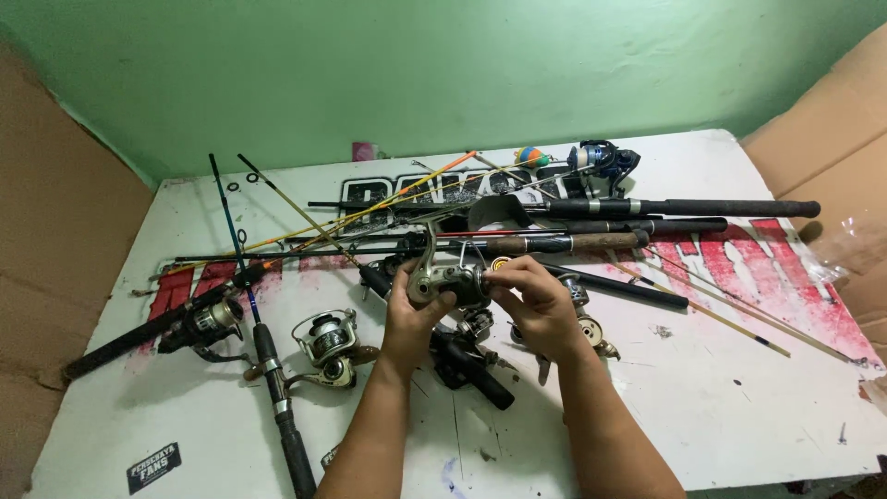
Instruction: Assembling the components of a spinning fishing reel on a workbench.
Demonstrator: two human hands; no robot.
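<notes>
Hands at table middle: I grasp spinning reel (450, 282) with left hand (418, 312); right hand (533, 300) fingers pinch its side, so I keep the support firm.

bare white table (739, 407) at right front, rods (591, 226) crossing the back, loose silver reel (328, 346) left of the hands

Fishing rods (591, 226) lie crossed on a white table (739, 407), with a silver reel (325, 346) near its front

White table (739, 407) under rods (684, 208), reels (325, 344)
</notes>
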